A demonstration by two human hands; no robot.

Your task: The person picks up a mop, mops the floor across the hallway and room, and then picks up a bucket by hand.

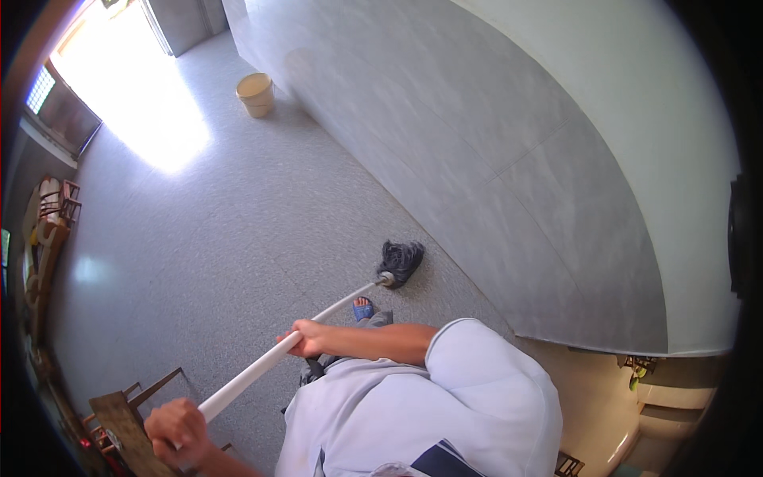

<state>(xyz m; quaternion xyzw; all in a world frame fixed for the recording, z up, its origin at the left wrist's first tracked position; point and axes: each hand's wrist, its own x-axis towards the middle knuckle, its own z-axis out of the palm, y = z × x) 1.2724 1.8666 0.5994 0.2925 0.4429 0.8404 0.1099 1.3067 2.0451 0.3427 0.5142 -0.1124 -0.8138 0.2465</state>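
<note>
My left hand point(177, 428) is closed around the upper end of a mop's white pole point(250, 374). Further down the same pole, my right hand point(305, 337) grips it in front of my waist. The pole slants away to a mop head of dark grey strands point(402, 259), joined by a pale round socket point(387, 278). The strands rest on the speckled grey floor point(238, 220), close to the base of the wall. One of my feet, in a blue sandal point(362, 310), shows just beside the pole's lower end.
A beige bucket point(256, 95) stands by the grey panelled wall point(453, 149), near a bright doorway point(125, 77). A wooden bench or stool point(128, 432) is close to my left hand. Wooden furniture point(47, 250) lines the left side.
</note>
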